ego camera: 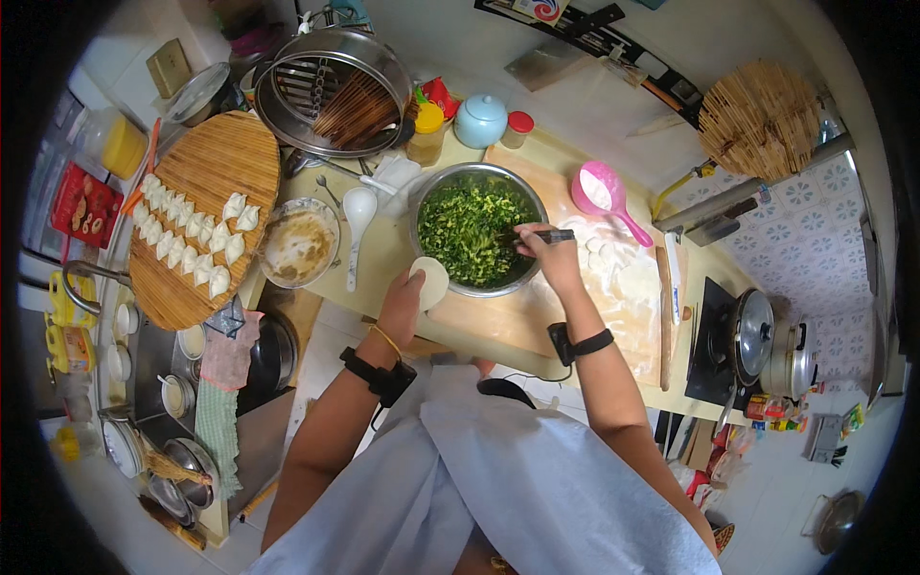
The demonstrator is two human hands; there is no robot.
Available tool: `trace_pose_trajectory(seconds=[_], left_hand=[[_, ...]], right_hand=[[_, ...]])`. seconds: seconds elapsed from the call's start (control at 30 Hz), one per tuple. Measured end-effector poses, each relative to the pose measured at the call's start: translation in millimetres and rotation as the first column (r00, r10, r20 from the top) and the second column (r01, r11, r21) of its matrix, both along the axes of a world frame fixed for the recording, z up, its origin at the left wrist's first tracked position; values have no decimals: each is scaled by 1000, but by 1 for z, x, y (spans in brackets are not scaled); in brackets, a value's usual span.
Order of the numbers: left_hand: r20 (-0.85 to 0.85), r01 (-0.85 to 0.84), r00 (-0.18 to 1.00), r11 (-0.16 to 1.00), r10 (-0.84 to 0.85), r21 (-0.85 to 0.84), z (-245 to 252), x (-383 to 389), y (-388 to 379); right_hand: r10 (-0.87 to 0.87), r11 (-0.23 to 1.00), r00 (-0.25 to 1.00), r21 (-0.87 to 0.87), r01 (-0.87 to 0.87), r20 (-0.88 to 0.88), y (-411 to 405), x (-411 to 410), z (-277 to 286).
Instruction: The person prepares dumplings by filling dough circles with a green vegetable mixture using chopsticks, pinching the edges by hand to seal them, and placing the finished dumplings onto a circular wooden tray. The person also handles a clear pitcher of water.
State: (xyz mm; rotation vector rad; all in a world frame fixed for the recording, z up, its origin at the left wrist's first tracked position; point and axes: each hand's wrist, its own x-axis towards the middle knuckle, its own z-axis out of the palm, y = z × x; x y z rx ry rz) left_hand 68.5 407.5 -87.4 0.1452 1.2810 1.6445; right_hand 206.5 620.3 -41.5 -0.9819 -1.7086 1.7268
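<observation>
My left hand (pixel 401 305) holds a round dough wrapper (pixel 430 284) near the lower left rim of a steel bowl. Chopped green filling with yellow bits (pixel 471 226) fills the bowl (pixel 540 208). My right hand (pixel 552 255) grips the dark handle of a utensil (pixel 557 236); its tip is down in the filling, and its kind cannot be told. On the floured wooden board (pixel 503 316) to the right lie small dough pieces (pixel 600 251) and flat wrappers (pixel 638 277). Rows of folded dumplings (pixel 188 223) sit on a round bamboo board (pixel 215 158) at the left.
A pink scoop of flour (pixel 599 188) stands behind the floured board, and a rolling pin (pixel 665 316) lies along its right side. Left of the steel bowl are a white spoon (pixel 357 215) and a stained plate (pixel 298 241). A stove (pixel 708 338) with lidded pots stands at the right.
</observation>
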Motion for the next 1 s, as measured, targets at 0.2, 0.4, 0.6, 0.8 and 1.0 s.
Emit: trace_pose_trajectory(seconds=[0.2,0.4,0.6,0.8,1.0], left_hand=[[-3,-85,996,987,86,-135,17,6,4],[0,-45,999,999,45,17,-3,1,3],[13,-69,997,997,69,-43,-5,0,4],[1,-57,998,998,57,-7,-1,0,3],[13,-67,998,997,67,-35,4,0,1]], right_hand=[[2,984,986,176,-32,170,16,32,14],[-85,986,990,155,67,112,25,34,-8],[-152,988,988,4,152,24,18,23,-31],[-190,980,980,-65,187,-57,13,8,-39],[-178,970,983,-176,168,-43,8,3,-38]])
